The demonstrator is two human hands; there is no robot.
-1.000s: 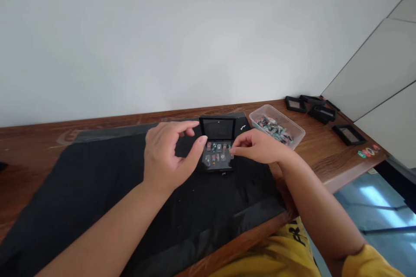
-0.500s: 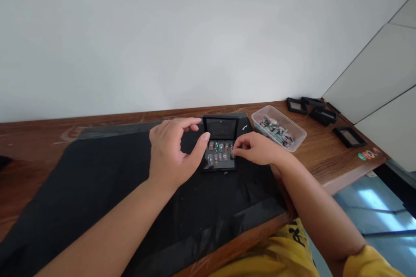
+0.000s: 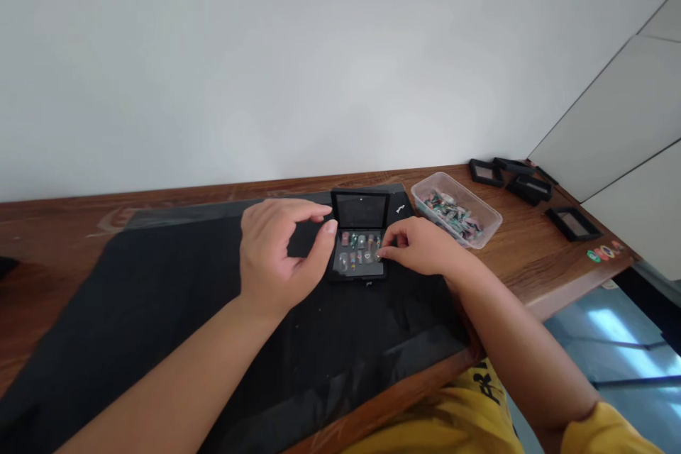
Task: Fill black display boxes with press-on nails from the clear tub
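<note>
Nearest the camera, two bare forearms reach out over a black mat (image 3: pixel 159 312) spread on the wooden bench (image 3: pixel 53 227). The left hand (image 3: pixel 277 255) hovers just left of a small black case (image 3: pixel 360 241), its grip half open: thumb and forefinger curved apart, the thumb tip near the case's left edge, holding nothing. The right hand (image 3: pixel 425 248) rests at the case's right edge, its grip pinched nearly closed at the tray; whether it has hold of one of the small pieces (image 3: pixel 359 255) there is too small to tell. The case lies on the mat with its lid standing open.

Against half a second ago, the left thumb and fingers have drawn slightly back from the case, so more of the tray shows; the right hand has barely shifted.

Farther right sits a clear tub (image 3: pixel 456 209) of coloured pieces, then several black frames (image 3: pixel 532 188) near the bench corner.
</note>
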